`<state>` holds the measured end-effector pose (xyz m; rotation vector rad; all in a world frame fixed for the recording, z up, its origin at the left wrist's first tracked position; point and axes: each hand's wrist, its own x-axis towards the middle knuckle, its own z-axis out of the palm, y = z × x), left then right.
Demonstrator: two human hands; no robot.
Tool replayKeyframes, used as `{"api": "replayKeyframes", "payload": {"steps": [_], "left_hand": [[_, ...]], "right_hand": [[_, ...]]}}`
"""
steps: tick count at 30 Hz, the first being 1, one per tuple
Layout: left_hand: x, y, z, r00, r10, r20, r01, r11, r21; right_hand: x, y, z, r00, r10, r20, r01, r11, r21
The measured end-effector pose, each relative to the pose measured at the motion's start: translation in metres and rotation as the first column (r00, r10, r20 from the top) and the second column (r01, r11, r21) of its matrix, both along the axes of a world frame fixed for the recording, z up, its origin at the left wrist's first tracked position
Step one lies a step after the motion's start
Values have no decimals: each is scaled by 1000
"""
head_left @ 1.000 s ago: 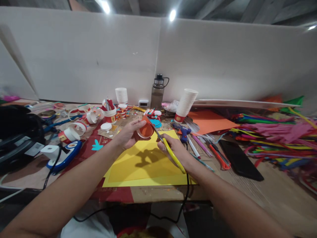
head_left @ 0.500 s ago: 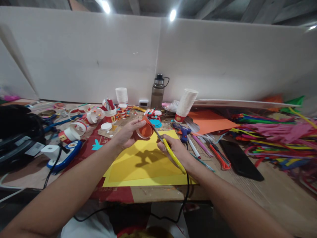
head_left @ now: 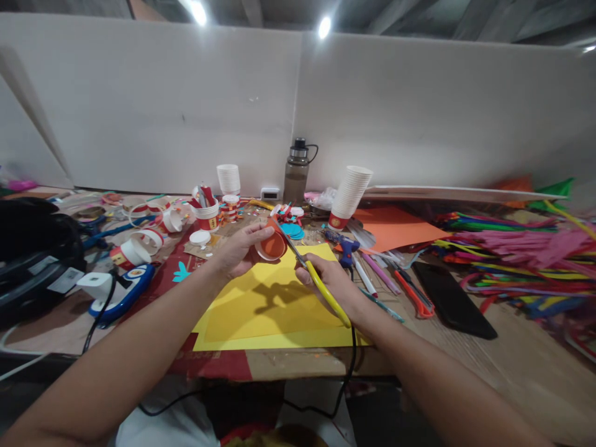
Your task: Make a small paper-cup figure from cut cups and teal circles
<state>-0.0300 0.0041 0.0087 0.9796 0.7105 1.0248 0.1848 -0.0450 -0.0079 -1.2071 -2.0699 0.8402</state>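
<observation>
My left hand (head_left: 239,250) is closed on a small piece of orange paper (head_left: 270,243), pinched between thumb and fingers. A rounded pale edge shows along the paper's lower side; what forms it I cannot make out. Wrapped in my right hand (head_left: 328,279) are scissors (head_left: 321,285) with yellow handles. Their blades point up and left and meet the right side of the orange paper. Both hands are raised above yellow sheets (head_left: 242,316), and their shadows fall on them.
A blue glue gun (head_left: 347,249), markers (head_left: 365,275), a red-handled cutter (head_left: 414,295) and a black phone (head_left: 451,300) lie at right, beyond them pipe cleaners (head_left: 521,242). Stacked paper cups (head_left: 351,192) and a bottle (head_left: 297,174) stand behind. A blue-and-white power strip (head_left: 123,295) lies left.
Almost nothing differs. Both hands keep their places, and the scissor blades seem slightly shifted against the orange paper.
</observation>
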Motion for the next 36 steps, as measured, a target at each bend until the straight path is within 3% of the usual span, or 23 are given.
{"api": "replayKeyframes", "payload": {"steps": [10,24,36], "left_hand": [[-1,-2,-1,995,-80,-57,81,997,14],[-4,2,-6,991,-91,-98,96,995,41],[-7,3,-1,984,-110,-136,118,992,48]], "right_hand": [[-1,-4,11,995,17,97,-25,996,81],[1,-1,1,999,20,51,-23,998,51],[2,-2,2,997,40,67,-42,998,37]]}}
